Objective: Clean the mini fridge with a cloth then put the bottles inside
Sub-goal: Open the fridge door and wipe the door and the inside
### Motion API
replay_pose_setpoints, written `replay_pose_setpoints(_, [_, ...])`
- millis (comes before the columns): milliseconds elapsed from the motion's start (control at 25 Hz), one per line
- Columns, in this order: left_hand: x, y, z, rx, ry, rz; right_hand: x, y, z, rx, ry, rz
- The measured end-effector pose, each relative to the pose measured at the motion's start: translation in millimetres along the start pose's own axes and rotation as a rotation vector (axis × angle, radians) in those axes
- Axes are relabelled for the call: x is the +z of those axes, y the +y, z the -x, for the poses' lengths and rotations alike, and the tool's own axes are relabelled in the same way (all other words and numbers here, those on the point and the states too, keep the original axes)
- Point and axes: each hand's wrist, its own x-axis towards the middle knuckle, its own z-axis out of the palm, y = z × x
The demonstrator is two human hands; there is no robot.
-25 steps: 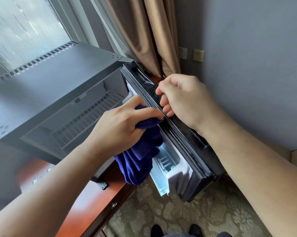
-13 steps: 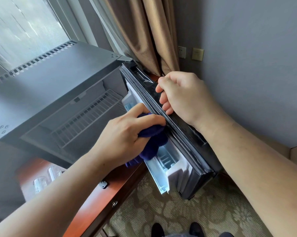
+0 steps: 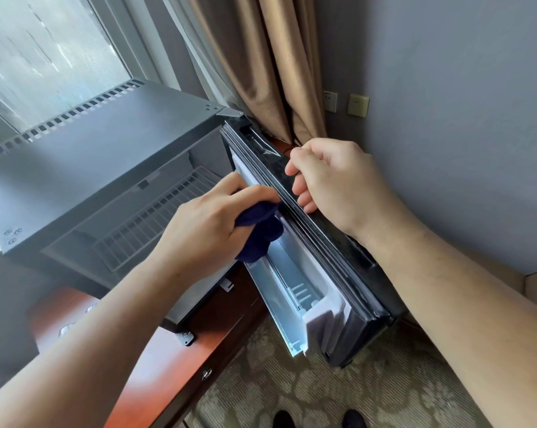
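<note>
- Daylight pours through the window (image 3: 44, 57), upper left.
- Tan curtain (image 3: 261, 72) hangs beside it.
- Grey-blue wall (image 3: 446, 118) on the right, two wall plates (image 3: 357, 105) near the curtain.
- Reddish wooden counter (image 3: 168, 366) below, patterned carpet (image 3: 353, 381) underfoot.

Fridge on desk, door swung open at the right.

The fridge (image 3: 106, 156) is set on a desk (image 3: 168, 359) before the window (image 3: 44, 47), with a shelf (image 3: 146, 223) fitted inside. The door (image 3: 344, 273) is swung out at its right, toward the wall (image 3: 446, 118). The cloth (image 3: 261, 233) is held by the left hand (image 3: 211, 223) against the door's inner side; the door's top edge is gripped by the right hand (image 3: 335, 183). A curtain (image 3: 261, 72) is hung behind the door, and carpet (image 3: 338, 400) is laid below.
</note>
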Motion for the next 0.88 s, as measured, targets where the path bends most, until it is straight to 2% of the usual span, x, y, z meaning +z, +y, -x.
replay_pose_setpoints(240, [1,14,-1,0.128,-0.078,0.014,0,-1,-1,-0.006,0.001,0.014])
replay_pose_setpoints(680, [11,74,47,0.183,-0.105,0.179,1,1,-3,-0.012,0.006,-0.025])
replay_pose_setpoints(800, [8,79,52,0.156,-0.112,0.275,2,2,-3,-0.011,0.001,-0.021])
replay_pose_setpoints(880, [2,65,46,0.081,-0.047,0.396,1,2,-4,-0.003,-0.003,-0.036])
